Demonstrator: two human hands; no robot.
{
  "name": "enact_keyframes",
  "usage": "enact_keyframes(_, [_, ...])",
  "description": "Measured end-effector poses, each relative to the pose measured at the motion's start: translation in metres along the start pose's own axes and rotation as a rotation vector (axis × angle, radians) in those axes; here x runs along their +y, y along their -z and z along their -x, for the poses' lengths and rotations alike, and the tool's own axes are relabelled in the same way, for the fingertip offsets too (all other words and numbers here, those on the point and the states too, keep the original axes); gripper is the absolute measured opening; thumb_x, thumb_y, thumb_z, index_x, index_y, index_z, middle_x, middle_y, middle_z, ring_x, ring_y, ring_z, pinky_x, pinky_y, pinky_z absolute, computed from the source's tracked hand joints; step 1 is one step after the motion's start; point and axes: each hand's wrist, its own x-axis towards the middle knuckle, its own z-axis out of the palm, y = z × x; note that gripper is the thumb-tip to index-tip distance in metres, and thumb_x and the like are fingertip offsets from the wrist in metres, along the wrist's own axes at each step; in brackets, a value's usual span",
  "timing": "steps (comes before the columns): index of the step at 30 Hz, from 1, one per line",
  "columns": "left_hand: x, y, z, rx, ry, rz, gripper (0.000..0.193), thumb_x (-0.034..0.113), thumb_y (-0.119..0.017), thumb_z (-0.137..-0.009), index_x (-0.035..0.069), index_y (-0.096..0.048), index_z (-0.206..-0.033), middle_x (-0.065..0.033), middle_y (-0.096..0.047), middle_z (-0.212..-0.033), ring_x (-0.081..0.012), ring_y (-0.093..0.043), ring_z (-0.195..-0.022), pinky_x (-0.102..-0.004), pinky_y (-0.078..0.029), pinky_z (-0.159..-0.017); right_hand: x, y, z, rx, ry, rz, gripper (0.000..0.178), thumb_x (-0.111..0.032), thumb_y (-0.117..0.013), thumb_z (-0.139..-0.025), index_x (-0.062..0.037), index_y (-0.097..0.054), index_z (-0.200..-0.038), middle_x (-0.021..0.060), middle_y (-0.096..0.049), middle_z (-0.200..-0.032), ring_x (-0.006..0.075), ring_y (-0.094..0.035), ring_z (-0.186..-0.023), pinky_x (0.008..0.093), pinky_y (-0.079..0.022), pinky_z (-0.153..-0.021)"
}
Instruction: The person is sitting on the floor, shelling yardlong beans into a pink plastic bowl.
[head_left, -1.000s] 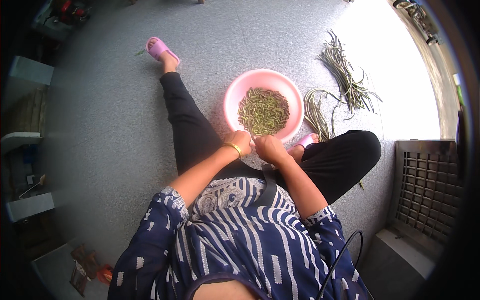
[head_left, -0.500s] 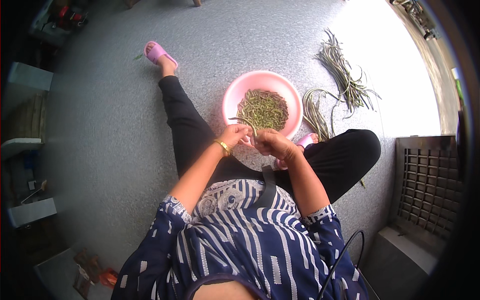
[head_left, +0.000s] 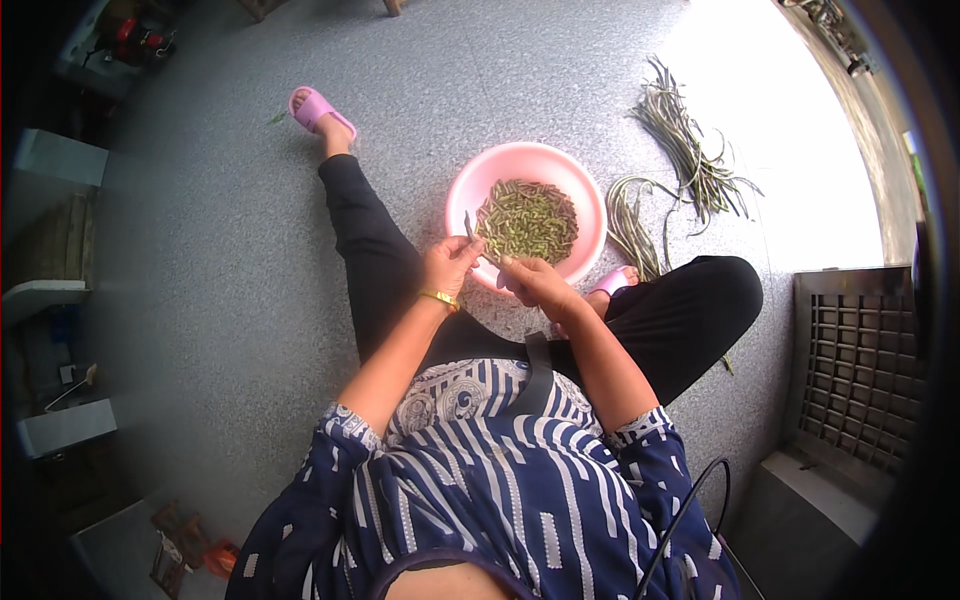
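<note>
Pink plastic basin (head_left: 590, 190), round, one, on the grey speckled floor (head_left: 240, 250); near edge of its rim partly hidden behind the hands. Contents: short green and brownish bean pieces (head_left: 530, 215), heaped over the bottom, individual pieces too small to count.

Left hand (head_left: 450, 264), one, at the basin's near left edge: thumb and fingertips pinching a dark bean pod (head_left: 468, 226), whose tip stands up over the rim; its lower part is lost among the fingers. Gold-coloured bracelet (head_left: 441, 299) at the wrist.

Right hand (head_left: 538, 282), one, over the near edge of the basin, just beside the left: fingers curled, undersides hidden; whether they grip the pod's other end, cannot tell.

Long beans, whole, uncontained, on the floor: large bundle (head_left: 685, 140) toward the bright right edge; smaller bunch (head_left: 627, 225) just beside the basin's right edge, its lower end partly covered by the bent knee.

Pink slippers, two: left (head_left: 322, 110) in full view; right (head_left: 609, 283) partly hidden. Lattice panel (head_left: 862, 355), dark, at the floor's right edge.
</note>
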Motion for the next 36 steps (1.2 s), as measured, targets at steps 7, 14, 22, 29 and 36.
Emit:
enact_keyframes(7, [0.008, -0.001, 0.001, 0.012, 0.171, 0.066, 0.017, 0.019, -0.062, -0.074, 0.003, -0.059, -0.075, 0.0009, -0.055, -0.061, -0.0045, -0.047, -0.048, -0.0175, -0.039, -0.043, 0.005, -0.019, 0.005, 0.107, 0.352, 0.926, 0.036, -0.030, -0.044, -0.083, 0.0001, -0.057, -0.069, 0.0131, -0.055, -0.059, 0.0256, -0.056, -0.059, 0.0341, -0.042, -0.059])
enact_keyframes(14, [-0.016, 0.006, 0.001, 0.131, 0.544, 0.401, 0.010, 0.015, -0.058, -0.077, 0.005, -0.056, -0.078, 0.0013, -0.051, -0.059, -0.0078, -0.045, -0.046, -0.0208, -0.038, -0.041, 0.009, -0.032, 0.011, -0.058, 0.785, 1.023, 0.032, -0.031, -0.046, -0.081, -0.0019, -0.054, -0.073, 0.0142, -0.052, -0.060, 0.0266, -0.054, -0.060, 0.0367, -0.041, -0.059])
enact_keyframes(22, [0.000, 0.007, 0.001, 0.116, 0.346, 0.318, 0.012, 0.018, -0.058, -0.078, 0.006, -0.057, -0.076, 0.0029, -0.051, -0.059, -0.0049, -0.043, -0.046, -0.0176, -0.036, -0.042, 0.008, -0.020, 0.006, 0.013, 0.141, -0.005, 0.023, -0.028, -0.046, -0.079, -0.0059, -0.052, -0.074, -0.0028, -0.039, -0.053, 0.0053, -0.033, -0.046, 0.0189, -0.023, -0.039])
enact_keyframes(29, [0.003, -0.006, 0.009, -0.010, 0.187, 0.123, 0.014, 0.019, -0.058, -0.078, 0.005, -0.058, -0.075, 0.0030, -0.050, -0.056, -0.0023, -0.043, -0.045, -0.0157, -0.035, -0.042, 0.011, -0.021, 0.002, 0.041, -0.069, 0.132, 0.032, -0.035, -0.046, -0.081, -0.0042, -0.052, -0.074, -0.0026, -0.040, -0.053, 0.0089, -0.039, -0.051, 0.0222, -0.029, -0.042])
enact_keyframes(36, [0.003, -0.003, 0.010, 0.019, 0.476, 0.365, 0.013, 0.015, -0.057, -0.078, 0.002, -0.055, -0.076, -0.0024, -0.054, -0.063, -0.0101, -0.047, -0.049, -0.0234, -0.042, -0.047, 0.012, -0.025, 0.002, 0.076, 0.450, 0.757, 0.027, -0.022, -0.049, -0.081, 0.0004, -0.052, -0.068, 0.0117, -0.053, -0.064, 0.0217, -0.051, -0.059, 0.0321, -0.040, -0.058])
